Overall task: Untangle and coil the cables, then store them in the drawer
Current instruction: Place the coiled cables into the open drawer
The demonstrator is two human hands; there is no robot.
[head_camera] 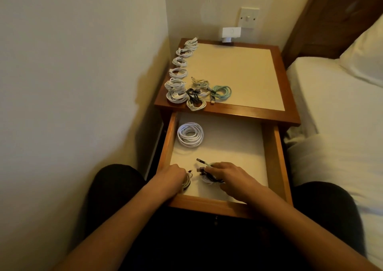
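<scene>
The wooden drawer is pulled open toward me. A large white coiled cable lies at its back left. My left hand is inside the drawer's front left corner, gripping a small white-and-dark coil. My right hand holds a bundle of coils with dark, white and mint strands; USB plugs stick out to its left. On the nightstand top, several white coils line the left edge. A dark coil and a mint coil lie near the front.
A wall runs close along the left of the nightstand. A bed with white sheets and a pillow stands to the right. A white plug adapter sits under a wall socket behind the nightstand. My knees flank the drawer.
</scene>
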